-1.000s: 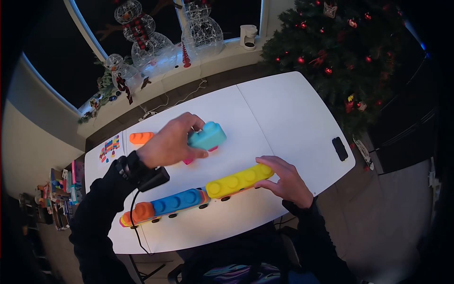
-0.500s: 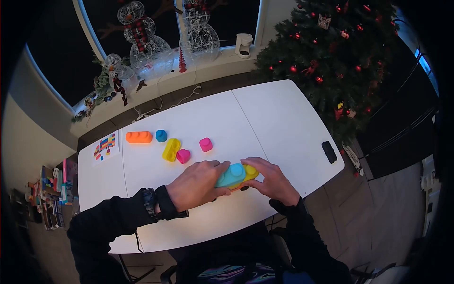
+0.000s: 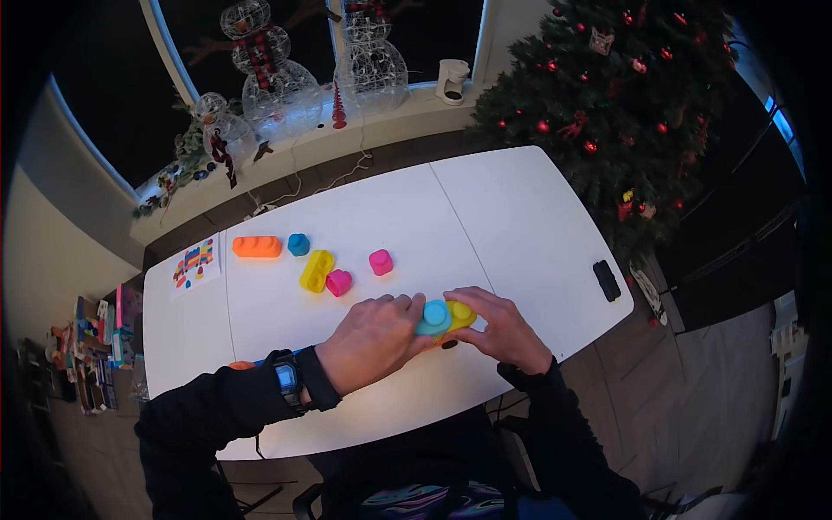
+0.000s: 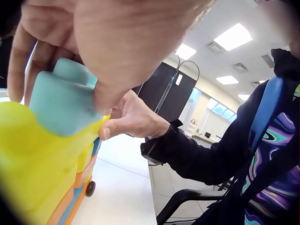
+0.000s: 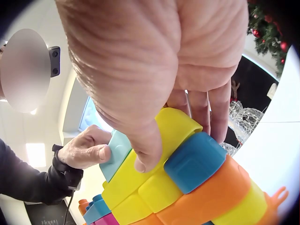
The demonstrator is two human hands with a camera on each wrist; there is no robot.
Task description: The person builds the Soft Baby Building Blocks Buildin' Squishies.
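Note:
The left hand (image 3: 374, 341) grips a light teal block (image 3: 435, 317), which sits on top of a long yellow block (image 3: 460, 314). Around the far end of that yellow block the right hand (image 3: 507, 331) curls, thumb on the near side. In the left wrist view the teal block (image 4: 63, 101) rests on the yellow block (image 4: 42, 154), above a wheeled base with a black wheel (image 4: 90, 188). The right wrist view shows the right thumb against the yellow block (image 5: 136, 180), with a dark blue block (image 5: 196, 161) and orange pieces beside it.
Behind the hands on the white table (image 3: 347, 208) lie an orange block (image 3: 257, 247), a blue block (image 3: 298, 244), a yellow block (image 3: 317, 270) and two pink blocks (image 3: 381, 263). A printed sheet (image 3: 197, 265) is at the left, a black object (image 3: 606, 281) at the right edge.
The left hand has brought the teal block from above the loose blocks down and right onto the yellow block. The right hand keeps its grip, and the last half second shows little movement.

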